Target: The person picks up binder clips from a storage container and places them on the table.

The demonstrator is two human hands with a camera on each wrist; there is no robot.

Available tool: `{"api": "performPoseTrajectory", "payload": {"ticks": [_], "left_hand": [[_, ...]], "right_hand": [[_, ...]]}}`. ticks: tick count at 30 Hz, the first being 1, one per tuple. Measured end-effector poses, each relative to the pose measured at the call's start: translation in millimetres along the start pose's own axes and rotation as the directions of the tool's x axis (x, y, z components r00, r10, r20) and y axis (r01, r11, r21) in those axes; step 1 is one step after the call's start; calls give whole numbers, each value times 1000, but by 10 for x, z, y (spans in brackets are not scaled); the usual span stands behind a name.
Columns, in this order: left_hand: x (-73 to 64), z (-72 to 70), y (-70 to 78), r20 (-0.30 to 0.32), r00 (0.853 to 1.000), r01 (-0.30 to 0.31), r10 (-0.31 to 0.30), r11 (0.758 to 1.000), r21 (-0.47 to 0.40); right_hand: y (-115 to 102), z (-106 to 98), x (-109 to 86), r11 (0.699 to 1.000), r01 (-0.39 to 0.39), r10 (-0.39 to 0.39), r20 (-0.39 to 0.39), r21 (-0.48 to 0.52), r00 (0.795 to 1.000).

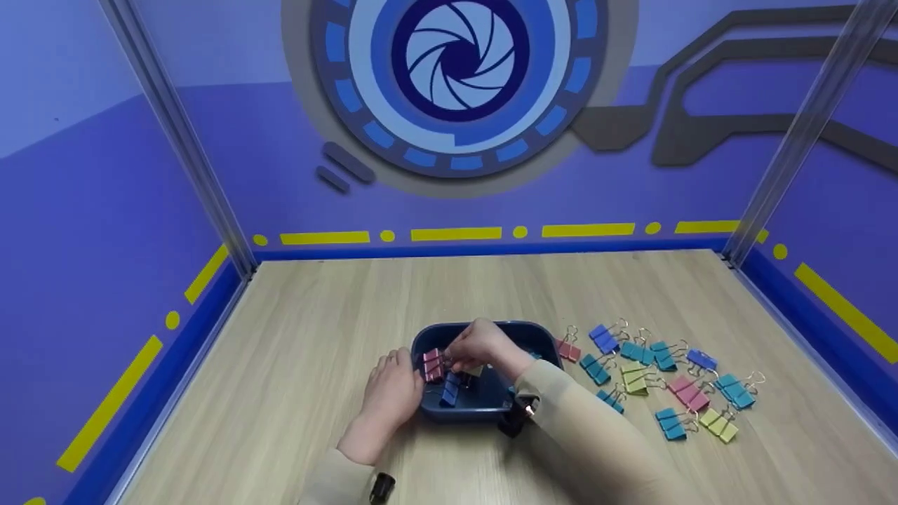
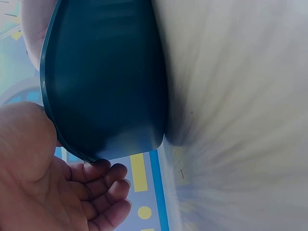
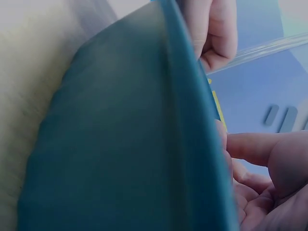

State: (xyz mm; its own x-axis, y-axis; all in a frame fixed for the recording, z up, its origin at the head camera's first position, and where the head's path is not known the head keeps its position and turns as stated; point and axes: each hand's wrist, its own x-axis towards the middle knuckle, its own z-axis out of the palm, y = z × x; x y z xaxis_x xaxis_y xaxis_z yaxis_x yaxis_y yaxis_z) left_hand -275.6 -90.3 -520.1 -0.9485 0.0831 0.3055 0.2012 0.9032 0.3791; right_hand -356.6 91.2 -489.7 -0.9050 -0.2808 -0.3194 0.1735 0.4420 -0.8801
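Observation:
A dark blue plastic bin (image 1: 463,415) stands on the table, with binder clips inside, among them a blue one (image 1: 450,390). My left hand (image 1: 393,386) holds the bin's left side. In the left wrist view the thumb of the left hand (image 2: 43,168) goes over the rim and its curled fingers lie at the outer corner. My right hand (image 1: 484,345) reaches over the bin and pinches a red binder clip (image 1: 433,366) by its wire handle, at the bin's left end. In the right wrist view the bin wall (image 3: 110,125) hides the clip and part of the right hand (image 3: 269,178).
Several loose binder clips lie scattered right of the bin, including a blue one (image 1: 604,339), a pink one (image 1: 689,393), a yellow one (image 1: 720,425) and a teal one (image 1: 671,424). Printed panels (image 1: 449,203) enclose the wooden table (image 1: 316,308) at the back and sides.

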Motion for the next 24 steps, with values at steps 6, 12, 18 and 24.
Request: {"api": "performPoseTrajectory", "payload": {"ticks": [6, 12, 18, 24], "left_hand": [[-4, 1, -1, -14, 1000, -15, 16, 1000, 8], [4, -2, 3, -5, 1000, -4, 4, 1000, 1], [10, -15, 10, 47, 998, 36, -36, 999, -4], [8, -27, 24, 50, 998, 35, -36, 999, 13]], "right_hand": [[10, -62, -9, 1000, -1, 0, 15, 29, 1000], [-6, -148, -70, 996, 22, -26, 48, 85, 999], [-23, -273, -157, 985, 52, -64, 72, 163, 995], [-61, -438, -250, 977, 76, -90, 67, 197, 994]]}}
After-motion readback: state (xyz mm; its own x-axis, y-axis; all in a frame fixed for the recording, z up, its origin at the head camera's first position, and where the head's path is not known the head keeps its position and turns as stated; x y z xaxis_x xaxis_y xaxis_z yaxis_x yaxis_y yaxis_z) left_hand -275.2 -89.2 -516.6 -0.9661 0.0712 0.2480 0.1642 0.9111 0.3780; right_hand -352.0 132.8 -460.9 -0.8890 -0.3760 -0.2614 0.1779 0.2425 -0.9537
